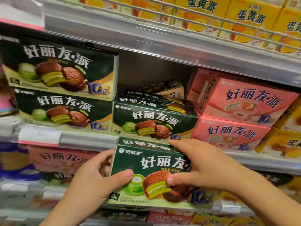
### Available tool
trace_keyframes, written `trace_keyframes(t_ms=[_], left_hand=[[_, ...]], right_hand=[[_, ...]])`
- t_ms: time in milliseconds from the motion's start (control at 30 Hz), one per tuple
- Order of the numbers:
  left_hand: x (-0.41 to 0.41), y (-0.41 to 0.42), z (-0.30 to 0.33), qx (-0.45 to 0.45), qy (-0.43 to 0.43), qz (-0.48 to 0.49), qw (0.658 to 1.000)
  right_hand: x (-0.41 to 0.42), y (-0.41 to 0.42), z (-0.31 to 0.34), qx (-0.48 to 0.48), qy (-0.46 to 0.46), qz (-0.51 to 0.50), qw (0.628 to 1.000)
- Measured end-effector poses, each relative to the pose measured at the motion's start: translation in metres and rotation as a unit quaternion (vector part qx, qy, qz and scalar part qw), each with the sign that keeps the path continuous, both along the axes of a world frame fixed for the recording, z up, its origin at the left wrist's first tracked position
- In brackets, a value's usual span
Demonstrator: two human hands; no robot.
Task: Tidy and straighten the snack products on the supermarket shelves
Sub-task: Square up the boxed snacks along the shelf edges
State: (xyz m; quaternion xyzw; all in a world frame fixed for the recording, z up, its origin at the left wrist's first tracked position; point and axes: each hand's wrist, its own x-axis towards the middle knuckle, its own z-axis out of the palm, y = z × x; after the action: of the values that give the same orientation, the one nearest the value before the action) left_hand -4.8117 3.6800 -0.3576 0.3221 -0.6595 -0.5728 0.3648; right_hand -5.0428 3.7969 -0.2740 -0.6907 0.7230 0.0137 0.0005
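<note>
Green snack box (151,173) is gripped by your left hand (96,178) and right hand (203,167); next, set it squarely on the box (154,123) at the shelf's front edge (88,141).

A clear plastic price rail (162,44) runs slantwise across the upper part of the view, catching the light. Above it stands a thin wire guard (179,18) of two parallel bars. Below the rail, a plain grey back panel (146,70) shows in shadow. At the left a second price rail (84,141) carries a white paper label (39,135) with a faint mark, a pink strip (37,143) along its lower edge. Another white label (21,15) sits at the top left, blurred. A lower rail (260,162) crosses at the right.
</note>
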Motion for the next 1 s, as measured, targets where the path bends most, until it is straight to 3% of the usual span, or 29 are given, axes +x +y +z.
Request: trace_keyframes(t_ms=[133, 267, 367, 533, 800, 1000], left_hand=[[0.015, -0.01, -0.002, -0.002, 0.018, -0.01, 1.0], [0.03, -0.021, 0.003, -0.035, 0.063, 0.006, 0.997], [0.041, -0.034, 0.003, -0.139, 0.005, 0.031, 0.99], [0.046, -0.057, -0.003, -0.3, -0.093, 0.065, 0.947], [0.031, -0.088, -0.031, -0.336, -0.214, 0.053, 0.916], [0.031, -0.095, -0.046, -0.339, -0.246, 0.073, 0.905]], right_hand=[[0.017, -0.014, 0.011, -0.01, -0.07, -0.006, 0.997], [0.028, -0.019, 0.046, -0.079, -0.036, -0.006, 0.996], [0.03, -0.023, 0.079, -0.17, 0.009, -0.014, 0.985], [0.025, -0.03, 0.105, -0.274, 0.052, -0.043, 0.959], [0.022, -0.048, 0.091, -0.278, 0.125, -0.092, 0.948], [0.028, -0.066, 0.096, -0.253, 0.176, -0.117, 0.944]])
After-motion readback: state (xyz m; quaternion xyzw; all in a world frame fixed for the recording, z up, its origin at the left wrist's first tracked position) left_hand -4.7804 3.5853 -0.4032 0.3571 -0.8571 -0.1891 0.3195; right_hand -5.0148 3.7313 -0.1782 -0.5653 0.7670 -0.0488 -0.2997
